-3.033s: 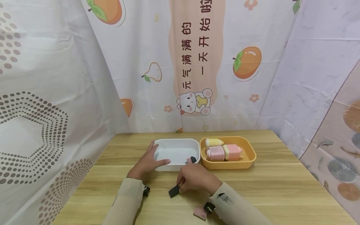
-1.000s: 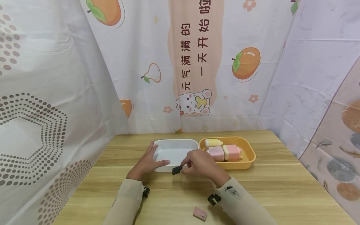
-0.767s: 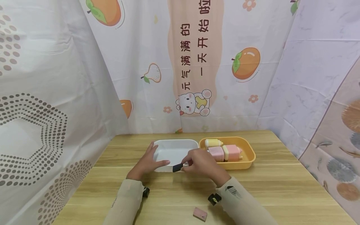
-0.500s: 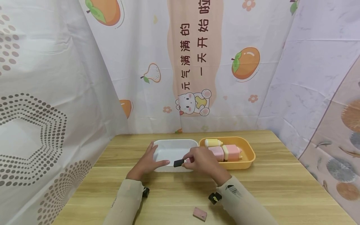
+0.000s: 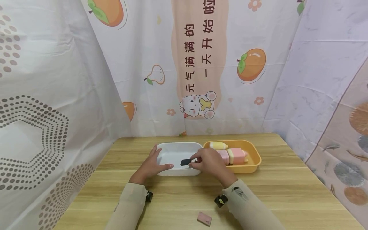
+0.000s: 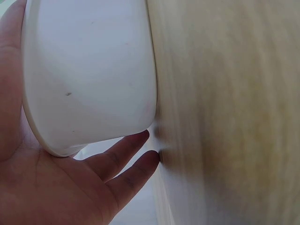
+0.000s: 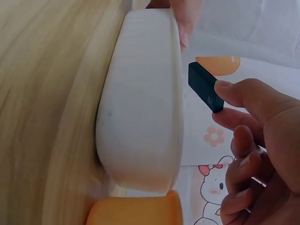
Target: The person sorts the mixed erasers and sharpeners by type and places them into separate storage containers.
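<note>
My right hand pinches a small black rectangular block between thumb and index finger; faint pale print shows on one face. In the head view, the block is over the right part of a white plastic tray. My left hand holds the tray's left end, thumb over the front rim and fingers at the far left corner. In the left wrist view, two fingertips reach the tabletop beside the tray wall. My right hand hides the tray's right corner. A small pink block lies on the table near the front.
Right of the white tray, an orange-yellow tray holds a yellow bottle-shaped item, a light pink one and a coral-pink one. Patterned cloths hang behind and beside the wooden table.
My right hand has lifted the black block off the table and carried it up and forward over the white tray's rim. My left hand stays at the tray; the pink block has not moved.
</note>
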A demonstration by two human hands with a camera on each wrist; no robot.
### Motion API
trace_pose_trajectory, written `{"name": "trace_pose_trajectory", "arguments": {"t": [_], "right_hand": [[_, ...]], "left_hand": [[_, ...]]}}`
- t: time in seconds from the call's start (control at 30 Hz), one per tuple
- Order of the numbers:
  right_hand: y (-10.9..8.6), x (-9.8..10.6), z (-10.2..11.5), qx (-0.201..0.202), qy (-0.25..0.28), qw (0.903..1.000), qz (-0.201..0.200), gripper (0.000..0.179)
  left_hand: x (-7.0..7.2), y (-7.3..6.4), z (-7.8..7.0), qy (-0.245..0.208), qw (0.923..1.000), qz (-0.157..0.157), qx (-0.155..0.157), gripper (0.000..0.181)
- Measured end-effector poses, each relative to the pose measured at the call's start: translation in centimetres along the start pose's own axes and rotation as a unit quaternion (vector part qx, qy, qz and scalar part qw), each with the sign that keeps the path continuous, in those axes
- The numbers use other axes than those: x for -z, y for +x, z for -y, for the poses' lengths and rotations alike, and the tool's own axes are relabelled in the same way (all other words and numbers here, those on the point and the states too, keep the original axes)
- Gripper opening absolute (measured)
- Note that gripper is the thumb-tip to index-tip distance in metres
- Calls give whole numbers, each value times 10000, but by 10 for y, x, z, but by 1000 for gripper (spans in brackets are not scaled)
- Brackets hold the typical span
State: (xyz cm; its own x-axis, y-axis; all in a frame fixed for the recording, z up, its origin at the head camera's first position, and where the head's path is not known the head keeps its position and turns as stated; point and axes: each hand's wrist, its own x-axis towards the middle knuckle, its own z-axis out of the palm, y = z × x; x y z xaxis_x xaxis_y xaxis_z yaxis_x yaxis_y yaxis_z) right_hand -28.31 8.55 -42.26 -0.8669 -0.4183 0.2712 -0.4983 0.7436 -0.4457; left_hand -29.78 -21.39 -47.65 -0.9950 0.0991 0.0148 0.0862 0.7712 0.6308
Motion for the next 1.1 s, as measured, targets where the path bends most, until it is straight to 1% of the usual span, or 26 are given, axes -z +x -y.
{"name": "trace_pose_trajectory", "arguments": {"t": [0.13, 0.37, 0.63, 0.87, 1.1], "right_hand": [[2, -2, -6, -98, 17, 9999, -49, 22], [3, -2, -11, -379, 244, 9990, 19, 23], [4, -2, -13, -453, 320, 9985, -26, 24], [5, -3, -15, -379, 246, 9989, -126, 24], [5, -3, -15, -522, 419, 9977, -131, 28]], "left_hand": [[0, 0, 0, 16, 10000, -15, -15, 123], [0, -1, -1, 22, 10000, 2, -28, 122], [2, -2, -2, 14, 10000, 16, -50, 121], [2, -2, -2, -20, 10000, 5, -27, 121], [1, -2, -3, -12, 10000, 9, -1, 121]]}}
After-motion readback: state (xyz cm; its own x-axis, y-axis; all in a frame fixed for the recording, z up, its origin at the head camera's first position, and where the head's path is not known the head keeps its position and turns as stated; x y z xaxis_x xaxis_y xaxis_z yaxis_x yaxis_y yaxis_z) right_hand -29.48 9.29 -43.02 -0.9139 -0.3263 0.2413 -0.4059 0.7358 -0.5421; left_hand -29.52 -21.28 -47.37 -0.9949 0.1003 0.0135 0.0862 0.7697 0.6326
